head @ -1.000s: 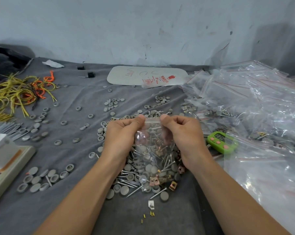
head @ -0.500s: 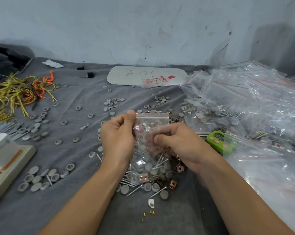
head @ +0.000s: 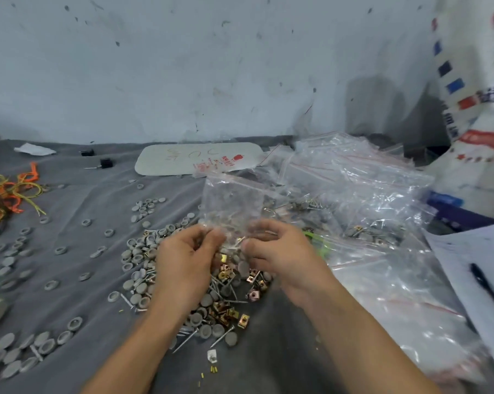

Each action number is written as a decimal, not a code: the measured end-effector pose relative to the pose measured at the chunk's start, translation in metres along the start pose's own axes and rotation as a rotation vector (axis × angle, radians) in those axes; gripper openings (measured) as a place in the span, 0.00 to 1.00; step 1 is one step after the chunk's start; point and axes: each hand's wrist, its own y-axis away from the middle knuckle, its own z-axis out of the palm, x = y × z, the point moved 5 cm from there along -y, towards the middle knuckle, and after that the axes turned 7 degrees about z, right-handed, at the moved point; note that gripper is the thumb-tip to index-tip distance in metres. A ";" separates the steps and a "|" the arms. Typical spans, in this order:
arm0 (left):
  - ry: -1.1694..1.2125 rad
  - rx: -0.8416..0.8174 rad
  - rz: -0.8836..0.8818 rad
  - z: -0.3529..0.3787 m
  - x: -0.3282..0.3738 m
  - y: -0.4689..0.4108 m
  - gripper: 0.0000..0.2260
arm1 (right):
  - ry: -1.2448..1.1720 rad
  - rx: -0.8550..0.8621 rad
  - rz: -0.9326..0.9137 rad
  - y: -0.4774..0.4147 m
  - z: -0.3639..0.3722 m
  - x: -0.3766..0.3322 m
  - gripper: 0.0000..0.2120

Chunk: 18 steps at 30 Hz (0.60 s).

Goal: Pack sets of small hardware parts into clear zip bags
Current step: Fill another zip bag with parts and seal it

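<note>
Left hand (head: pixel 183 260) and right hand (head: pixel 282 257) each pinch the small clear plastic zip bag (head: pixel 231 200) low down, fingers curled. It stands upright above both grips, long axis vertical, equally near either hand, over the loose pile of grey caps and nails (head: pixel 211 314).

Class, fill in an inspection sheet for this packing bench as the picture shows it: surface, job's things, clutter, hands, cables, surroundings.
Surface: grey cloth, creased.
Job's things: clear zip bag held up; loose parts pile beneath; bag heap at right.
Clutter: white board, paper, pen.
Hands: left hand and right hand both pinch the bag's lower part.
Cables: yellow and orange wire loops, far left.
Surroundings: stained wall; printed sack.
</note>
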 end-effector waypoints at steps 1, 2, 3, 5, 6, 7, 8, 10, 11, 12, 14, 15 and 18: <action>0.032 -0.039 -0.021 0.009 0.004 0.000 0.11 | -0.030 0.049 -0.008 0.005 -0.014 -0.003 0.16; 0.066 -0.078 -0.037 0.019 0.009 -0.001 0.11 | -0.053 0.079 -0.019 0.010 -0.029 -0.006 0.17; 0.097 -0.116 -0.049 0.032 0.016 -0.001 0.11 | -0.071 0.100 -0.038 0.015 -0.044 -0.012 0.19; 0.118 -0.173 -0.045 0.058 0.028 -0.005 0.08 | -0.073 0.171 -0.091 0.021 -0.076 -0.025 0.22; 0.106 -0.193 -0.037 0.072 0.034 -0.009 0.06 | -0.059 0.222 -0.114 0.023 -0.092 -0.033 0.22; 0.103 -0.216 -0.034 0.088 0.040 -0.015 0.06 | -0.048 0.276 -0.133 0.022 -0.107 -0.041 0.23; 0.123 -0.239 -0.045 0.104 0.045 -0.022 0.05 | -0.030 0.336 -0.155 0.020 -0.123 -0.050 0.23; 0.149 -0.284 -0.074 0.137 0.052 -0.037 0.02 | 0.047 0.510 -0.203 0.013 -0.158 -0.066 0.23; 0.109 -0.301 -0.078 0.151 0.054 -0.044 0.06 | 0.136 0.645 -0.232 0.010 -0.175 -0.073 0.23; 0.037 -0.316 -0.076 0.164 0.054 -0.048 0.11 | 0.269 0.800 -0.261 0.011 -0.190 -0.079 0.23; -0.130 -0.313 -0.036 0.178 0.054 -0.051 0.17 | 0.580 1.002 -0.394 0.012 -0.206 -0.084 0.20; -0.199 -0.316 0.012 0.182 0.056 -0.048 0.16 | 0.719 0.977 -0.491 0.007 -0.206 -0.083 0.18; -0.385 -0.430 0.182 0.193 0.065 -0.027 0.12 | 1.118 0.538 -0.558 -0.030 -0.190 -0.063 0.17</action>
